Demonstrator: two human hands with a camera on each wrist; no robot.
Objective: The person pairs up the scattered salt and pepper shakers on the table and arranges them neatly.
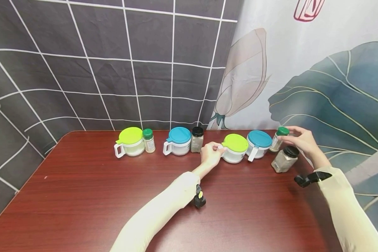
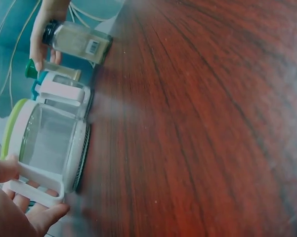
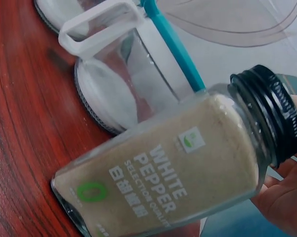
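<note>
My left hand (image 1: 211, 154) holds the white handle of a seasoning jar with a lime-green lid (image 1: 235, 143); in the left wrist view its thumb and fingers (image 2: 48, 217) close around that handle (image 2: 39, 190). On the right, my right hand (image 1: 302, 140) has its thumb and fingers at a small green-capped shaker bottle (image 1: 275, 142). A black-capped white pepper jar (image 1: 284, 160) stands just in front of that hand, and fills much of the right wrist view, covering the shaker there. Between the two hands sits a blue-lidded seasoning jar (image 1: 259, 140), handle toward the front.
Further left along the back edge stand another lime-lidded jar (image 1: 130, 140), a green-capped shaker (image 1: 149, 141), a blue-lidded jar (image 1: 179, 141) and a black-capped jar (image 1: 196, 140). Behind the red-brown table (image 1: 113, 196) hang a grey grid cloth (image 1: 107, 77) and a floral curtain (image 1: 302, 70).
</note>
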